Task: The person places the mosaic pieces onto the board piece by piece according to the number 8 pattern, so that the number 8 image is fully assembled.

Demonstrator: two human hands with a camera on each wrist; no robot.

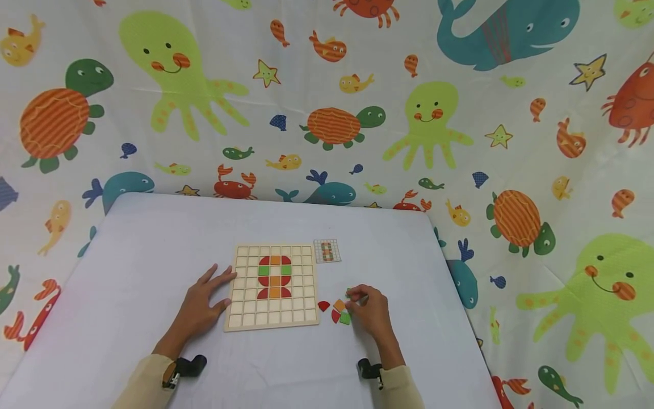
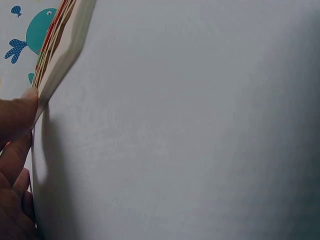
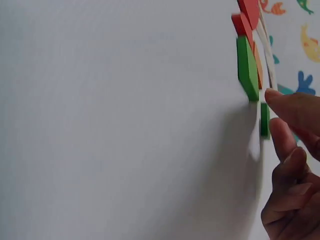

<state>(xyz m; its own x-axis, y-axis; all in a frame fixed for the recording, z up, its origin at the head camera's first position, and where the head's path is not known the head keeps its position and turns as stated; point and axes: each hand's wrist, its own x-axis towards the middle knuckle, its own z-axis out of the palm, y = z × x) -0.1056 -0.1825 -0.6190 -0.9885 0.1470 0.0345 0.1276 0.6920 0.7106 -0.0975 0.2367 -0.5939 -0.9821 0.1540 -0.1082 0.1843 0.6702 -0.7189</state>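
Note:
A light wooden grid board [image 1: 247, 321] lies on the white table, with red, orange and green pieces [image 1: 275, 277] set in its upper middle squares. My left hand [image 1: 201, 304] rests at the board's left edge, fingers spread and thumb touching the rim. In the left wrist view the thumb [image 2: 20, 112] meets the board's side. Beside the board's lower right corner are loose pieces: red quarter-rounds [image 1: 324, 306], an orange square [image 1: 339, 305] and a green square [image 1: 345, 318]. My right hand [image 1: 372, 309] hovers over them, thumb and forefinger apart beside another green piece [image 3: 265, 120].
A small card [image 1: 327, 251] printed with a similar coloured grid pattern lies by the board's upper right corner. White cloth covers the table [image 1: 179, 227]. Behind and to the right hangs a curtain [image 1: 306, 68] with sea animals on it.

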